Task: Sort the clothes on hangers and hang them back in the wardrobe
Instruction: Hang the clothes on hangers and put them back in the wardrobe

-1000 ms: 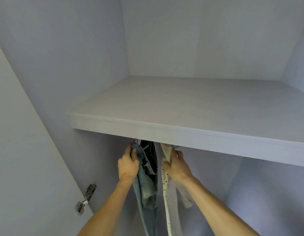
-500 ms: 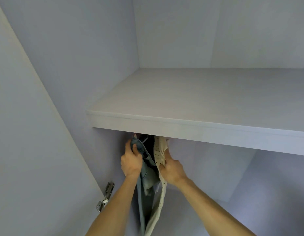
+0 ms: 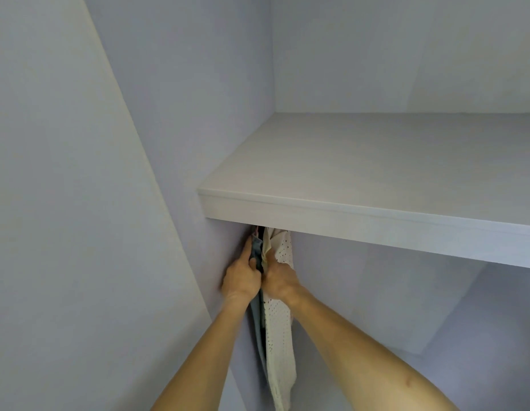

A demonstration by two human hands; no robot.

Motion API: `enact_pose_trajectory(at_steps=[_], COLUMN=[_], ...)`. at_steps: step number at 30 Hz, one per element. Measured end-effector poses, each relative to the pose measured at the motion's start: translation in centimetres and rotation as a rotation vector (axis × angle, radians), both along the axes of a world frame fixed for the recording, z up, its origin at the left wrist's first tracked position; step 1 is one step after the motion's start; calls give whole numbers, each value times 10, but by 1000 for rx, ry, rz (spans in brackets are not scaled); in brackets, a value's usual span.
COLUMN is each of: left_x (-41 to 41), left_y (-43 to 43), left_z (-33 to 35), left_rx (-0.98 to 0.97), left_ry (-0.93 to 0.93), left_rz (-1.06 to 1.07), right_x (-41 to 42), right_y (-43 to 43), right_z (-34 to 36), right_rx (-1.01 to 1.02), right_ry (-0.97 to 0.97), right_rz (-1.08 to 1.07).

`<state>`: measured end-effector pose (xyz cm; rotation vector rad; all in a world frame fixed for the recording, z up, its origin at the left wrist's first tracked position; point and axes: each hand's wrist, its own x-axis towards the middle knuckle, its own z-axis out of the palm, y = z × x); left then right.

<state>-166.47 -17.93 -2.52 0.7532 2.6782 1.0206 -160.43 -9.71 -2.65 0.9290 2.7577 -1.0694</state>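
Reaching up with both arms into the wardrobe's left corner, just under the front edge of the white shelf (image 3: 376, 223). Gripping the blue denim garment (image 3: 256, 249) with the left hand (image 3: 241, 280), fingers curled round its upper part, thumb laid over the fabric. Clutching the cream dotted garment (image 3: 280, 336) with the right hand (image 3: 280, 281), fingers closed into the cloth near its top. Holding the two hands side by side, touching, with both garments squeezed together between them. Pressing the denim close against the wardrobe's side wall (image 3: 183, 129). Dangling straight down below the hands, denim on the left, cream on the right, tops tucked up behind the shelf edge. Cannot make out hangers or rail from here.
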Motion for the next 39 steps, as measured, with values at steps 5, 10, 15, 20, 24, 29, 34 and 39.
enact_pose_trajectory(at_steps=[5,10,15,20,24,29,34,39], left_x=[4,45,104,168,233,331,443,546], left_y=[-9,-40,-103,-189,-261,-337,-417,-486], left_z=[5,-12,-50,-94,-116,-144,-162,-161], left_rx=[-147,-181,-239,-346,-485,-638,-689,-671], left_ry=[51,-20,-61,-147,-221,-256,-400,-529], left_rz=[-19,-36,-42,92,290,422,624,904], right_x=[15,69,143,210,251,299,339,369], right_y=[2,-5,-32,-65,-93,-135,-197,-285], right_z=[-6,-26,-45,-71,-88,-110,-124,-119], right_rx=[-139,-239,-292,-262,-131,58,100,121], right_ry=[63,158,159,131,130,129,74,79], right_rz=[20,-5,42,218,431,672,931,1250])
